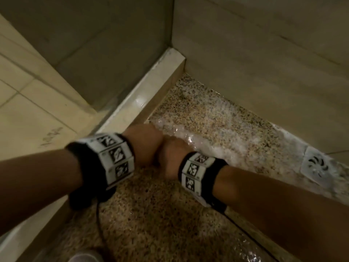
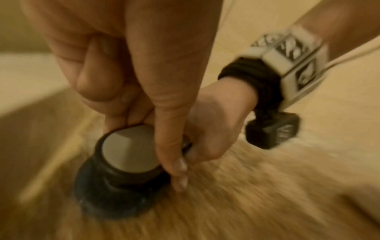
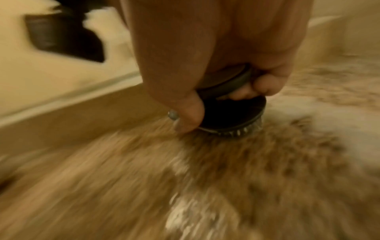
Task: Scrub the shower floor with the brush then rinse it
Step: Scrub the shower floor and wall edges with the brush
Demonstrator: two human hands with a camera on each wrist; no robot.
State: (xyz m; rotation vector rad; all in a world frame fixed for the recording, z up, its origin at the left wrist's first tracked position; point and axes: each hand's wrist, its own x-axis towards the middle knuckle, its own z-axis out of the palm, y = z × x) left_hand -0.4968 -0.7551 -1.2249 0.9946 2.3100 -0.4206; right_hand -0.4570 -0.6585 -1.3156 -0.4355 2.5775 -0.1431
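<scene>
Both hands meet low over the wet speckled shower floor (image 1: pixel 207 114). In the head view my left hand (image 1: pixel 143 144) and right hand (image 1: pixel 170 159) press together and hide the brush. The left wrist view shows a round black brush (image 2: pixel 123 162) with a grey top standing on the floor; my left hand (image 2: pixel 144 81) grips its knob, one finger reaching down its side. My right hand (image 2: pixel 211 129) holds it from the other side. In the right wrist view, right hand (image 3: pixel 205 56) fingers curl round the brush (image 3: pixel 232 113), whose bristles touch the floor. White foam (image 1: pixel 198 140) lies just beyond the hands.
A raised pale curb (image 1: pixel 147 91) borders the floor on the left, with tiled floor beyond it. Grey walls (image 1: pixel 264 53) close the far corner and right side. A square metal drain (image 1: pixel 317 167) sits at the right. A foot (image 1: pixel 85 256) shows at the bottom edge.
</scene>
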